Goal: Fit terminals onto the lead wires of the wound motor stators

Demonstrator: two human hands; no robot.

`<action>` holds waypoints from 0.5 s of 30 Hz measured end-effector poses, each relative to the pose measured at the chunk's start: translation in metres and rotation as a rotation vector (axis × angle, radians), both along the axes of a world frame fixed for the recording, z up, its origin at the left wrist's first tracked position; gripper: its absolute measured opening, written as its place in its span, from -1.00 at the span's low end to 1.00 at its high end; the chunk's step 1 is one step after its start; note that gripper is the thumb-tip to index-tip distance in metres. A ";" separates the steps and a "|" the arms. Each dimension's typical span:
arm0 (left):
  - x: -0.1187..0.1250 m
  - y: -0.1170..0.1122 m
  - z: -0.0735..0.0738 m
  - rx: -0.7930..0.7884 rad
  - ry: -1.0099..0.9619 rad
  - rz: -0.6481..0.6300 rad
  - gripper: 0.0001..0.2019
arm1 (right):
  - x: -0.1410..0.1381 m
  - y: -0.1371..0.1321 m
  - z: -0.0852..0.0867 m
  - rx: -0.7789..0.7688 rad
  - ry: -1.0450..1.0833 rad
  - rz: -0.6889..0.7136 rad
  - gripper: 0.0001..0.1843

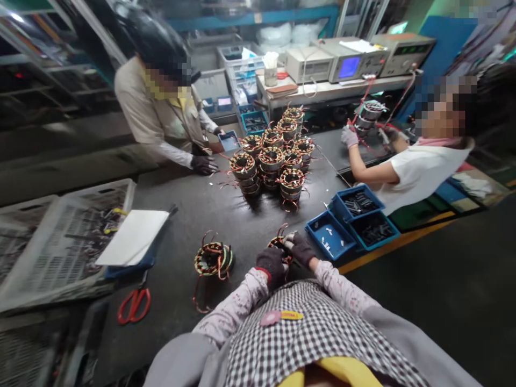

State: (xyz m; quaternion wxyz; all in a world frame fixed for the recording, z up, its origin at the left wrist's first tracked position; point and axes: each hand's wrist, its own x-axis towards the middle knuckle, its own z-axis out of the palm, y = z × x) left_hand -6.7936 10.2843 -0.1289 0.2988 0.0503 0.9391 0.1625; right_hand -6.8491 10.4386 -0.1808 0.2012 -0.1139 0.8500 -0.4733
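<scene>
Two dark-gloved hands meet at the near edge of a dark worktable [193, 209]. The left hand [271, 264] is curled around the near side of a wound stator coil [279, 248], fingers closed against it. The right hand [300, 248] grips the coil's far side, fingers bent and pinching at its top wires. A second coil [213, 259] lies just left, apart from both hands. Blue parts bins [351, 221] sit to the right. Farther back stands a stack of coils [274, 158]. Red scissors [134, 304] lie at the left, near a white crate [60, 242]. Two other people work across the table.
</scene>
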 end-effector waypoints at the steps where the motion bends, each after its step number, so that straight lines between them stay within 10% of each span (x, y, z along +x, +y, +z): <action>1: -0.001 0.002 0.001 -0.008 -0.006 0.004 -0.62 | -0.005 0.005 0.003 -0.061 -0.063 -0.007 -0.72; 7: -0.013 0.009 0.007 -0.039 -0.064 -0.015 -0.64 | -0.007 0.018 0.018 -0.442 -0.296 -0.082 -0.53; 15: 0.004 0.006 0.002 0.009 0.012 0.007 -0.62 | 0.025 0.004 0.004 -0.101 -0.137 -0.093 -0.77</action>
